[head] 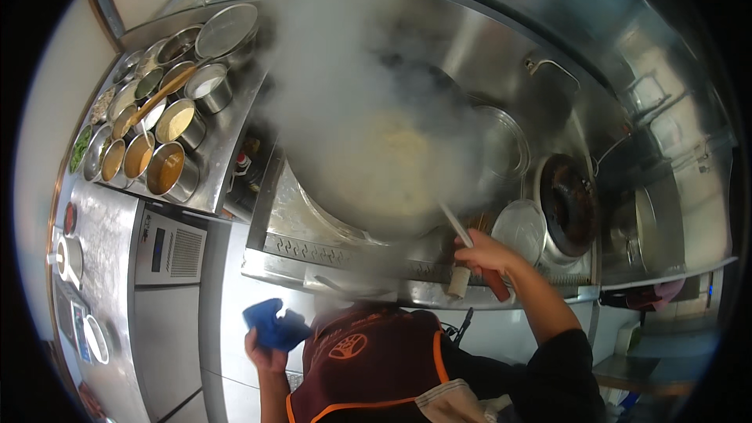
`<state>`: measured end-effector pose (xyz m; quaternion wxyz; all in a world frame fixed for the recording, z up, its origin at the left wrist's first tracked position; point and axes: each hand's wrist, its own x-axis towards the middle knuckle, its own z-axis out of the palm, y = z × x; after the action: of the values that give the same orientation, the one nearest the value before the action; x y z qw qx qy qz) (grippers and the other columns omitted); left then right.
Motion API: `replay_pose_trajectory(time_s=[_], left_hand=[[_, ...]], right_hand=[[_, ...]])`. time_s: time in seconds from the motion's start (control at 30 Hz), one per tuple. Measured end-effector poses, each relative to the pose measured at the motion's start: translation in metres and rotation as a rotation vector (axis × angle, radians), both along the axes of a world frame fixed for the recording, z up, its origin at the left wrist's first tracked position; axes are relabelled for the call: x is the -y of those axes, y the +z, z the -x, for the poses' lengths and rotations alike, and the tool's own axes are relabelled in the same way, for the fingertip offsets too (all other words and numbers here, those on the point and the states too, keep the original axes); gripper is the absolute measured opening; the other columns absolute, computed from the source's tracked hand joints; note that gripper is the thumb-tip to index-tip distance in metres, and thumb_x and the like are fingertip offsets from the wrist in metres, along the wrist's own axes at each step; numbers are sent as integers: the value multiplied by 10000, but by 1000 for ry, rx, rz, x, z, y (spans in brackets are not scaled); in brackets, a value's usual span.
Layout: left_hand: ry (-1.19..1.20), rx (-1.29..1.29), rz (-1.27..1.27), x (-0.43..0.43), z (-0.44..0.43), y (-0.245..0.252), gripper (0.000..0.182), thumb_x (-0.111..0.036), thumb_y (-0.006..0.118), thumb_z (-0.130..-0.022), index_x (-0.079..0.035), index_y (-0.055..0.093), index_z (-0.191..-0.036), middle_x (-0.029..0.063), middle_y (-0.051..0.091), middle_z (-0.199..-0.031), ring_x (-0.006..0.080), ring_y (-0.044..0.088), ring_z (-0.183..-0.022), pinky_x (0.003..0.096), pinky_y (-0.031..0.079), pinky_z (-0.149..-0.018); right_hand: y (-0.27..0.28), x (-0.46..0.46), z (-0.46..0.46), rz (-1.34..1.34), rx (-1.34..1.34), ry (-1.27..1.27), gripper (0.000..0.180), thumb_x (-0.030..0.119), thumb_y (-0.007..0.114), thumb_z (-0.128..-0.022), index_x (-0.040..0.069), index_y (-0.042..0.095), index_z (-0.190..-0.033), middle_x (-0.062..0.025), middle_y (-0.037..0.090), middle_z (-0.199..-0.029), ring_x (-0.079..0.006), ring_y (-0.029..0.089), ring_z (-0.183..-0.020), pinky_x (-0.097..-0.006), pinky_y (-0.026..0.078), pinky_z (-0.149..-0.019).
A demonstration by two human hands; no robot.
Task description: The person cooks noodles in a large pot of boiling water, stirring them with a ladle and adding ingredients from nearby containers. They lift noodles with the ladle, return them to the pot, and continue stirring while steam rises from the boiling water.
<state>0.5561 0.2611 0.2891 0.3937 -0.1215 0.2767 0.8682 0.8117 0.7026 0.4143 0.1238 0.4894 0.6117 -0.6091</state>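
My right hand (484, 252) grips a long-handled cooking utensil, with its metal shaft (456, 224) reaching up-left into steam and its reddish-brown grip (496, 285) sticking out below. The utensil's head is hidden. Before me a large wok (320, 205) sits in the steel range, and thick steam veils most of it. Pale yellowish food or liquid (402, 155) shows dimly inside. Away from the wok, at lower left, my left hand (267, 352) holds a folded blue cloth (275, 324). Just under my right hand juts a pale cylindrical handle (459, 283).
Several steel pots of sauces and powders (171, 173) crowd the left counter, a wooden-handled strainer (226, 29) lying across them. Right of the wok are a mesh strainer (520, 229) and a dark wok (567, 205). A tap (552, 63) stands behind. A digital scale (73, 320) sits lower left.
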Motion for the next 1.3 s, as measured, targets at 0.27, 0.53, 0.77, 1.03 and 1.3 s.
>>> replay_pose_trajectory(time_s=[0.27,0.53,0.77,1.03,1.3], left_hand=[[-536,54,121,-85,87,-14,401,-228,714,-875,-22,545,-1175,159,672,-1054,300,678,-914,446,565,-854],[-727,108,151,-114,102,-43,411,-153,622,-907,0,507,-1271,168,647,-1158,318,652,-1017,469,522,-944],[-668,124,218,-103,95,-82,180,-105,535,-929,10,629,-1029,149,661,-1036,267,653,-864,358,543,-780],[-802,169,39,-100,94,-25,493,-274,642,-901,-2,501,-1287,182,609,-1250,348,616,-1098,490,481,-990],[-1009,18,203,-83,105,-22,529,-185,760,-820,7,512,-1246,156,639,-1076,313,656,-967,448,547,-898]], right_hand=[[63,103,41,515,-305,-500,423,65,633,-837,2,483,-1228,33,447,-731,-27,380,-540,-197,279,-447],[136,131,56,189,-267,-385,480,60,632,-837,12,462,-1284,-7,510,-789,-70,446,-537,-229,341,-442],[78,147,53,-517,-78,-318,508,131,595,-933,39,430,-1405,-75,566,-733,-131,556,-587,-319,470,-534],[-24,158,17,-782,228,-187,535,172,556,-931,62,379,-1423,-328,625,-1012,-511,585,-960,-553,487,-781],[45,184,-22,-593,248,-391,505,152,540,-933,74,420,-1417,-132,590,-720,-222,593,-558,-342,493,-538]])
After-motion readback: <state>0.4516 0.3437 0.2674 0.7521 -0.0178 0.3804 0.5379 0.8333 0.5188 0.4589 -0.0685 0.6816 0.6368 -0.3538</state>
